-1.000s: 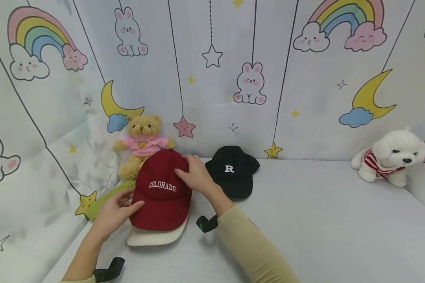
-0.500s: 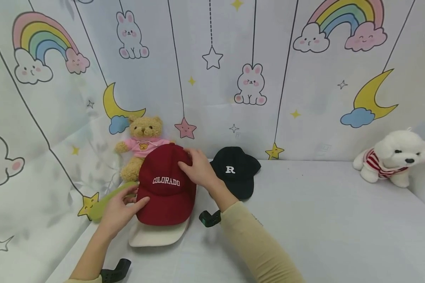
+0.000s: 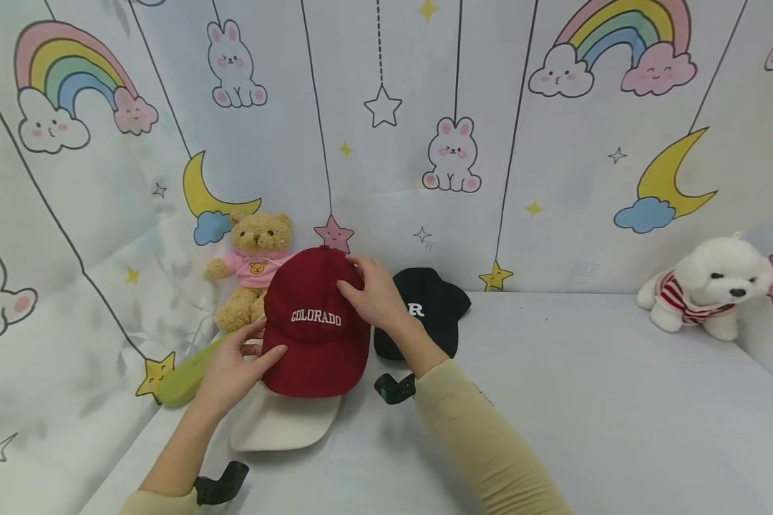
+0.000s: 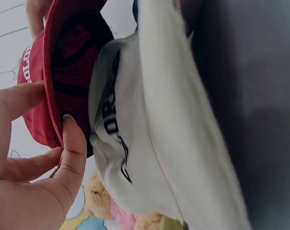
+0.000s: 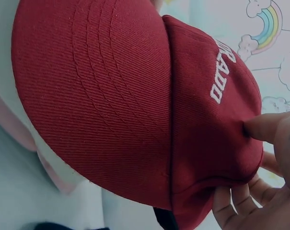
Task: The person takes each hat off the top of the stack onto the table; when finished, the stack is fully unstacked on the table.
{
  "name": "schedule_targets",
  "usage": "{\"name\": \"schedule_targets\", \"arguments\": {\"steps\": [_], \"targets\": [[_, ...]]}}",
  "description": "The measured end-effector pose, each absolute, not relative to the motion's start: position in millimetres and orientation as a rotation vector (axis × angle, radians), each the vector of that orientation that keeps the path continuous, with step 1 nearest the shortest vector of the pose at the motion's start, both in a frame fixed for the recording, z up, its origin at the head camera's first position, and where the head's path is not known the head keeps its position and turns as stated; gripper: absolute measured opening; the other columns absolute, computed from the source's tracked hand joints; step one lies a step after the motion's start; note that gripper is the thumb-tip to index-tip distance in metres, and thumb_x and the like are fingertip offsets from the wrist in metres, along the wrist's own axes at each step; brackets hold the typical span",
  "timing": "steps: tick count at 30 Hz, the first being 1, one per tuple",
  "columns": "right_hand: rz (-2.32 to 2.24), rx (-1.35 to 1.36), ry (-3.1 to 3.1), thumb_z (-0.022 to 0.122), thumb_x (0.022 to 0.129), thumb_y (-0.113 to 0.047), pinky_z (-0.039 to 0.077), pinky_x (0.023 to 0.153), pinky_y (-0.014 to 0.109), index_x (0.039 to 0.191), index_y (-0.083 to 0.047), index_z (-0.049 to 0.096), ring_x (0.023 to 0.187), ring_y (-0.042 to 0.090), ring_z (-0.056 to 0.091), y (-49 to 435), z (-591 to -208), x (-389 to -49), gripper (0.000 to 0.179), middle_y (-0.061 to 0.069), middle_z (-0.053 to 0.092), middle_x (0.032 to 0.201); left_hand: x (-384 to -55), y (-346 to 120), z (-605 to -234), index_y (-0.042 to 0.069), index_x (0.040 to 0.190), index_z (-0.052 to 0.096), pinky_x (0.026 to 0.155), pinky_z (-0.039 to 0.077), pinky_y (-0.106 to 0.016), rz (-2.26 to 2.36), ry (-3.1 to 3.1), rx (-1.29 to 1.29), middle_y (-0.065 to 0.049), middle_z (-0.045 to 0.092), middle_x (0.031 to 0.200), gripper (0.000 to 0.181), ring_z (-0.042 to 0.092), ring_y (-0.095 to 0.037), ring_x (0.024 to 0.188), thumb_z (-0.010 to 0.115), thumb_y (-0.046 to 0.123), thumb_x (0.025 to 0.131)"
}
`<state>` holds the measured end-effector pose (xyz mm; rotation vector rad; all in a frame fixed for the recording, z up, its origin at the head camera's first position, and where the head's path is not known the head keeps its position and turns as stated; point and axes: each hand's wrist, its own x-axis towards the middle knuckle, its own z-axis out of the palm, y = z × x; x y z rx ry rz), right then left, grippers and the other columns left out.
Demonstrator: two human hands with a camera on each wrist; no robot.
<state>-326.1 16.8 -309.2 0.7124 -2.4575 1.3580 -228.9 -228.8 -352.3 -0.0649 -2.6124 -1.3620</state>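
Both hands hold a dark red baseball cap (image 3: 315,318) lettered COLORADO, brim toward me. My left hand (image 3: 235,368) pinches the cap's edge beside the brim; in the left wrist view the thumb is outside and a finger (image 4: 74,148) inside the rim. My right hand (image 3: 380,297) grips the upper right of the crown, thumb on the front and fingers (image 5: 243,199) behind. Under the red cap is a cream cap (image 3: 286,422), its brim showing in the head view; its dark-lettered crown (image 4: 135,129) appears in the left wrist view, apart from the red cap.
A black cap (image 3: 431,322) with a white R lies behind the right hand. A teddy bear (image 3: 258,265) in pink sits at the back left, near a long green object (image 3: 187,375). Far right stands a white toy dog (image 3: 708,290). A patterned cloth backs the white table (image 3: 592,400).
Both hands have lifted the red cap up and to the right. More of the cream cap's brim shows, and the red cap now covers part of the black one.
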Motion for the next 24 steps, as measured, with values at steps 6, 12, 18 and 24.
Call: {"name": "schedule_targets", "arguments": {"steps": [6, 12, 18, 24], "targets": [[1.371, 0.702, -2.404, 0.063, 0.1, -0.017, 0.057, 0.086, 0.039, 0.145, -0.004, 0.049, 0.113, 0.026, 0.054, 31.2, -307.1, -330.1, 0.049, 0.016, 0.056, 0.126, -234.7, -213.7, -346.2, -0.003, 0.148, 0.044, 0.065, 0.052, -0.026, -1.401, -2.582, -0.109, -0.021, 0.057, 0.129, 0.072, 0.059, -0.03, 0.104, 0.075, 0.031, 0.093], [1.353, 0.691, -2.378, 0.063, 0.1, -0.017, 0.057, 0.085, 0.039, 0.144, -0.005, 0.05, 0.109, 0.025, 0.055, 51.9, -300.7, -333.3, 0.048, 0.015, 0.058, 0.121, -244.0, -194.1, -343.3, 0.0, 0.146, 0.048, 0.069, 0.052, -0.027, -1.394, -2.556, -0.154, -0.019, 0.057, 0.129, 0.066, 0.06, -0.029, 0.103, 0.076, 0.027, 0.093], [1.347, 0.626, -2.383, 0.063, 0.1, -0.017, 0.057, 0.086, 0.042, 0.145, -0.008, 0.05, 0.108, 0.026, 0.055, 78.4, -294.4, -334.2, 0.047, 0.014, 0.056, 0.12, -260.1, -169.0, -344.8, 0.001, 0.142, 0.052, 0.072, 0.053, -0.029, -1.39, -2.537, -0.218, -0.018, 0.059, 0.127, 0.06, 0.062, -0.028, 0.1, 0.076, 0.024, 0.092], [1.387, 0.599, -2.385, 0.061, 0.101, -0.014, 0.055, 0.09, 0.044, 0.145, -0.005, 0.048, 0.108, 0.03, 0.056, 101.9, -294.6, -337.4, 0.047, 0.018, 0.056, 0.121, -270.1, -141.2, -350.0, -0.002, 0.14, 0.053, 0.07, 0.051, -0.029, -1.439, -2.515, -0.239, -0.017, 0.06, 0.122, 0.059, 0.063, -0.027, 0.096, 0.076, 0.022, 0.092]]}}
